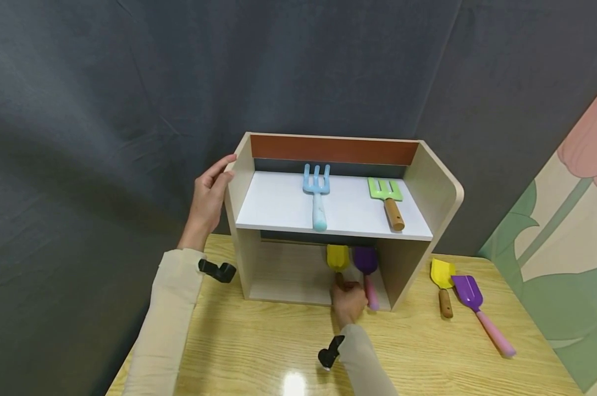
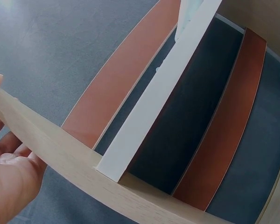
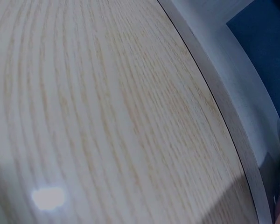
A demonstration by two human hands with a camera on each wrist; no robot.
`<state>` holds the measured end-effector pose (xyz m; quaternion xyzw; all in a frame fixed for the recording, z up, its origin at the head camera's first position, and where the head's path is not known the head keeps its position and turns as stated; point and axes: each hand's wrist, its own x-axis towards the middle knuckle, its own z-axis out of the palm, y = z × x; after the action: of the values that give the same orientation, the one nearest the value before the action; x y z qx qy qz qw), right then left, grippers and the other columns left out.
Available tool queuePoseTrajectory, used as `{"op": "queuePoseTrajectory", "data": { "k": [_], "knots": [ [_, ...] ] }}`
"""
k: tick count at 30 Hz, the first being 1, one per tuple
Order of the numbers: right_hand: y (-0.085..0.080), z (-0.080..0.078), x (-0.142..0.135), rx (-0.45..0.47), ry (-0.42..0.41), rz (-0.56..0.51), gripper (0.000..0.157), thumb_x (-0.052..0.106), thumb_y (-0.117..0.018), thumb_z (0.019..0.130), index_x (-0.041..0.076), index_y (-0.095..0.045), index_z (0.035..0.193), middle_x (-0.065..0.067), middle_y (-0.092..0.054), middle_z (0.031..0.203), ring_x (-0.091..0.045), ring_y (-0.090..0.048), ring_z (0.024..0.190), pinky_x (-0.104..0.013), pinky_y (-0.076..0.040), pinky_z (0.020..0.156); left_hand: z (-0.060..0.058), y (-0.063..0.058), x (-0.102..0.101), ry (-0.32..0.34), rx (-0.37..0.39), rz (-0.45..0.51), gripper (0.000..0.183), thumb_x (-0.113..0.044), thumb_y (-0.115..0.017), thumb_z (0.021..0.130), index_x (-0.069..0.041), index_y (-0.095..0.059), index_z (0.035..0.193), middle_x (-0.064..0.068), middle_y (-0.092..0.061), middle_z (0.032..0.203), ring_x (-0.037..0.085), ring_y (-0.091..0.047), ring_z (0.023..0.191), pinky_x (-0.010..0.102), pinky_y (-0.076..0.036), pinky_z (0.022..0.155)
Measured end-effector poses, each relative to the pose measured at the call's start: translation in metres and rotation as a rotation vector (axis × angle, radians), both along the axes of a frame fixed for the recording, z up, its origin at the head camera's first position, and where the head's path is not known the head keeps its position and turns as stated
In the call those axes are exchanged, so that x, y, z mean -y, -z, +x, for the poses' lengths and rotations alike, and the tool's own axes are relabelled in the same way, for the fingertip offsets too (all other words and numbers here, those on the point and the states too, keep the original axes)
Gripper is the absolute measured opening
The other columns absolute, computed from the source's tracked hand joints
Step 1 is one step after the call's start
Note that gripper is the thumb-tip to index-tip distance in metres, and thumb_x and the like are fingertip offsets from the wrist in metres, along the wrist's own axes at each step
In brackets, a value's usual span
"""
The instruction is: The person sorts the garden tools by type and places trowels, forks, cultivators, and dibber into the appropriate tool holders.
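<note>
A small two-tier wooden shelf (image 1: 447, 203) stands on the table. My left hand (image 1: 209, 195) holds the upper front edge of its left side panel (image 2: 74, 170), with fingers on the panel's outer side. On the lower tier, my right hand (image 1: 349, 302) grips the brown handle of a yellow toy shovel (image 1: 337, 257), whose blade points to the back. Just right of it lies a purple toy shovel (image 1: 365, 259) with a pink handle, close beside my fingers. A light-blue toy fork (image 1: 318, 206) and a green toy fork (image 1: 385, 190) with a brown handle lie on the upper tier.
Right of the shelf, a second yellow shovel (image 1: 442, 273) and a second purple shovel (image 1: 468, 292) lie on the wooden table (image 1: 259, 346). Dark grey fabric (image 1: 328, 66) hangs behind the shelf. A flower-patterned panel (image 1: 565, 236) borders the table's right side.
</note>
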<state>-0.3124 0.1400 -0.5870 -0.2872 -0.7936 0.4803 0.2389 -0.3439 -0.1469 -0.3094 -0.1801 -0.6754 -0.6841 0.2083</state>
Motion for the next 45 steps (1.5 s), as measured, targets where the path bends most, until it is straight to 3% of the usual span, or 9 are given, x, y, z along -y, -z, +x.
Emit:
{"op": "queuePoseTrajectory", "data": {
  "k": [9, 24, 33, 42, 45],
  "knots": [
    [-0.007, 0.005, -0.001, 0.013, -0.049, -0.048, 0.032, 0.027, -0.079, 0.078, -0.001, -0.069, 0.089, -0.022, -0.068, 0.09, -0.045, -0.062, 0.091, -0.054, -0.048, 0.079, 0.001, -0.002, -0.001, 0.031, -0.013, 0.042, 0.041, -0.011, -0.049, 0.098, 0.003, -0.053, 0.136, 0.013, -0.048, 0.141, 0.021, -0.044, 0.125, 0.04, -0.033, 0.107],
    [-0.008, 0.008, -0.007, -0.069, -0.037, 0.018, 0.033, 0.028, -0.081, 0.077, -0.001, -0.068, 0.084, -0.017, -0.068, 0.081, -0.042, -0.063, 0.082, -0.053, -0.049, 0.072, 0.002, -0.003, -0.001, 0.025, -0.006, 0.027, 0.041, -0.012, -0.049, 0.098, 0.001, -0.053, 0.136, 0.011, -0.047, 0.143, 0.022, -0.042, 0.129, 0.041, -0.03, 0.109],
    [-0.023, 0.01, -0.012, -0.14, -0.14, 0.133, 0.026, 0.017, -0.08, 0.075, -0.004, -0.069, 0.088, -0.016, -0.069, 0.08, -0.037, -0.063, 0.077, -0.051, -0.047, 0.073, 0.002, -0.003, -0.001, 0.024, -0.002, 0.016, 0.041, -0.013, -0.048, 0.098, 0.002, -0.053, 0.136, 0.01, -0.045, 0.145, 0.021, -0.037, 0.134, 0.041, -0.025, 0.111],
    [-0.041, 0.021, -0.021, -0.143, -0.245, 0.214, 0.033, 0.025, -0.078, 0.077, 0.0, -0.072, 0.098, -0.016, -0.069, 0.092, -0.032, -0.064, 0.087, -0.047, -0.05, 0.075, 0.002, -0.003, -0.001, 0.02, 0.003, 0.004, 0.041, -0.014, -0.048, 0.099, 0.001, -0.053, 0.137, 0.01, -0.044, 0.146, 0.021, -0.036, 0.134, 0.041, -0.025, 0.112],
    [-0.047, 0.026, -0.026, -0.182, -0.286, 0.273, 0.034, 0.024, -0.078, 0.077, 0.0, -0.073, 0.099, -0.016, -0.07, 0.093, -0.032, -0.065, 0.087, -0.048, -0.051, 0.074, 0.003, -0.002, -0.001, 0.016, 0.01, -0.002, 0.041, -0.015, -0.047, 0.099, 0.0, -0.053, 0.137, 0.01, -0.043, 0.147, 0.022, -0.036, 0.134, 0.042, -0.024, 0.112]
  ]
}}
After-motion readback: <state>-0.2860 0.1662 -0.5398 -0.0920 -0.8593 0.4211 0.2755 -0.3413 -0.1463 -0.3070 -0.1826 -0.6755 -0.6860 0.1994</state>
